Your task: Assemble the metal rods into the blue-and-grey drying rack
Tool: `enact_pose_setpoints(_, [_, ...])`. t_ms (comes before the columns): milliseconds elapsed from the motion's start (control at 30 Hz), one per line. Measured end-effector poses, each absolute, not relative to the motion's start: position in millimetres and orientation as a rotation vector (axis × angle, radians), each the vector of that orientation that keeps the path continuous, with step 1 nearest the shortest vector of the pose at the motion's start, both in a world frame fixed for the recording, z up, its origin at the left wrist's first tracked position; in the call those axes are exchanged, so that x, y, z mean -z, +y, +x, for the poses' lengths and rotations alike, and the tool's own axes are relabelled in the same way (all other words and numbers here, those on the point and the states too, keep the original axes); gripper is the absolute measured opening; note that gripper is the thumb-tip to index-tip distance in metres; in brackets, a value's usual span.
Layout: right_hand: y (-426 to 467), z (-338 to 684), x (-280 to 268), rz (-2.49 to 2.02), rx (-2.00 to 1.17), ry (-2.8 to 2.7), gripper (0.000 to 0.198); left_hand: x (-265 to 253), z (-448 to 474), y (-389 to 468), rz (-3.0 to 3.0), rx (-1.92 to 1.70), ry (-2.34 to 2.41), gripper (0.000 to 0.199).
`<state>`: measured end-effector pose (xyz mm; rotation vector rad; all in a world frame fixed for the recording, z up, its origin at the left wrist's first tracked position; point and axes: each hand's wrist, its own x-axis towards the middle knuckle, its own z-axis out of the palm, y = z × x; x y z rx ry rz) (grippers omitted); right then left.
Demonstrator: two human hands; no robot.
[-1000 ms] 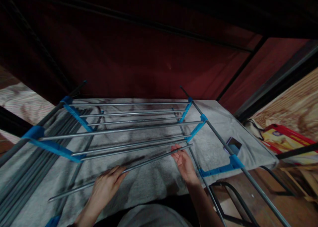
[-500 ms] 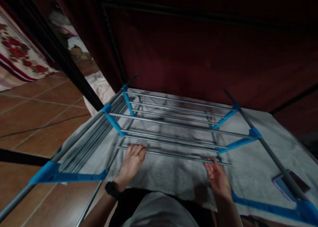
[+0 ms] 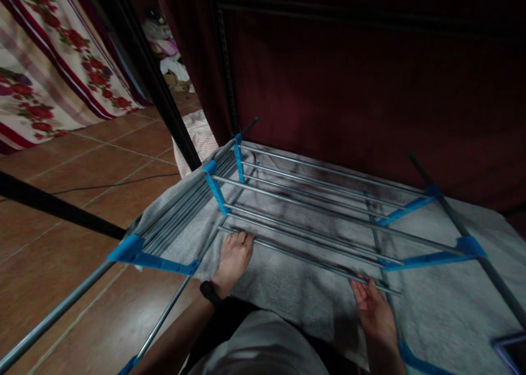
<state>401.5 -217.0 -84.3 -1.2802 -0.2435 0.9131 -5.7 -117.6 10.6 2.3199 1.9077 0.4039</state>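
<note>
A loose grey metal rod [image 3: 302, 259] lies crosswise in front of me, held at both ends. Near its left end, my left hand [image 3: 235, 254] is closed over it from above, a black band on the wrist. Toward the right end, my right hand [image 3: 373, 304] grips the rod with thumb and fingers, palm turned up. Just beyond is a rack [image 3: 320, 219] of grey tubes and blue plastic brackets, several of its cross rods fitted between blue side arms. One blue bracket [image 3: 217, 188] stands on the left, another [image 3: 431, 259] on the right.
The rack rests on a grey blanket [image 3: 287, 304]. A bundle of spare rods [image 3: 176, 219] lies at the left. A phone [image 3: 512, 350] sits at the lower right. Black posts [image 3: 148, 74] and a dark red curtain [image 3: 349, 101] stand behind; tiled floor [image 3: 82, 200] lies left.
My view has swung left, so the rack and both hands appear shifted to the right. Both hands keep hold of the rod, with little change in their grip.
</note>
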Motion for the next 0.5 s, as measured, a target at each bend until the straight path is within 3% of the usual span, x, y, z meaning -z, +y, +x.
enact_pose_setpoints(233, [-206, 389, 64, -1.232, -0.946, -0.178, 0.023, -5, -12, -109, 1.801, -0.467, 2.098, 0.045])
enact_pose_setpoints(500, [-203, 388, 62, -1.195, -0.997, -0.099, 0.018, -1, -10, -105, 1.129, -1.243, 1.579, 0.043])
